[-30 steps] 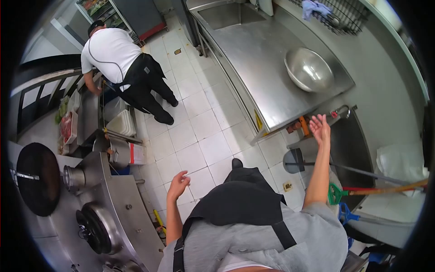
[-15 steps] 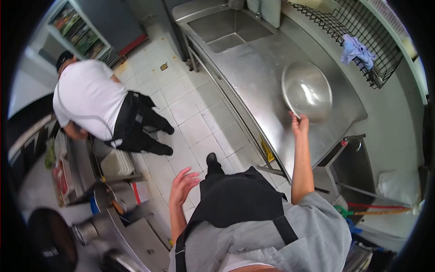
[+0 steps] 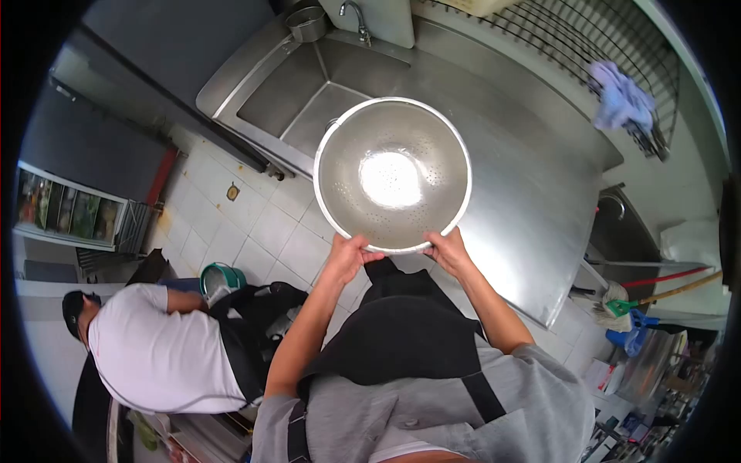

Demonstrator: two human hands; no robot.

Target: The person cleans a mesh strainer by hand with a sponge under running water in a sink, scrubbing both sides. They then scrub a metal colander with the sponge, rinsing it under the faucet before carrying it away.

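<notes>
A large, round metal colander (image 3: 370,185) with small holes hangs in front of me, its open side facing up toward the camera. My left hand (image 3: 347,258) grips its near rim on the left side. On the right part of the same rim, my right hand (image 3: 450,251) is closed as well. Behind the colander lie the edge of the sink (image 3: 266,100) and the steel counter (image 3: 517,208); the colander hides part of both.
A co-worker (image 3: 166,347) in a white shirt bends at the lower left, beside a green bucket (image 3: 222,279). A faucet (image 3: 356,21) and a metal pot (image 3: 306,23) are at the sink. A cloth (image 3: 620,96) hangs from the wire rack (image 3: 540,31).
The colander has come off the counter and moved left, in front of me. My left hand, empty before, now holds its rim too. The view has turned and the co-worker appears lower.
</notes>
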